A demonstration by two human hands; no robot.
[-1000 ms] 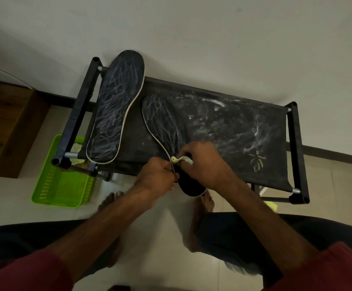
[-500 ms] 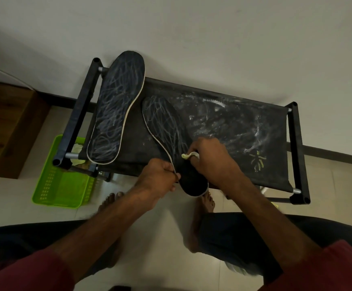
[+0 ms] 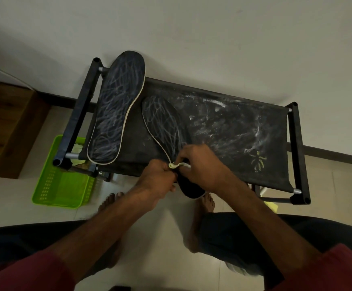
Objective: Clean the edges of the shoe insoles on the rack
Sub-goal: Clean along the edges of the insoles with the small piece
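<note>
Two dark insoles with pale rims lie on the black fabric rack (image 3: 234, 127). The left insole (image 3: 116, 110) rests untouched near the rack's left end. The right insole (image 3: 164, 124) runs diagonally, its heel hanging over the rack's front edge. My left hand (image 3: 158, 179) grips that insole's left rim near the heel. My right hand (image 3: 202, 164) lies over the insole and pinches a small pale cloth (image 3: 179, 165) against the rim, right beside my left fingers. Both hands hide the middle of this insole.
A green plastic basket (image 3: 61, 185) sits on the floor under the rack's left end. A wooden cabinet (image 3: 9, 127) stands at the left. The wall is right behind the rack. My bare feet (image 3: 204, 206) are on the tiled floor below it.
My right hand has slid the cloth back left along the rim until it meets my left fingers. The left hand and both insoles have hardly moved.
</note>
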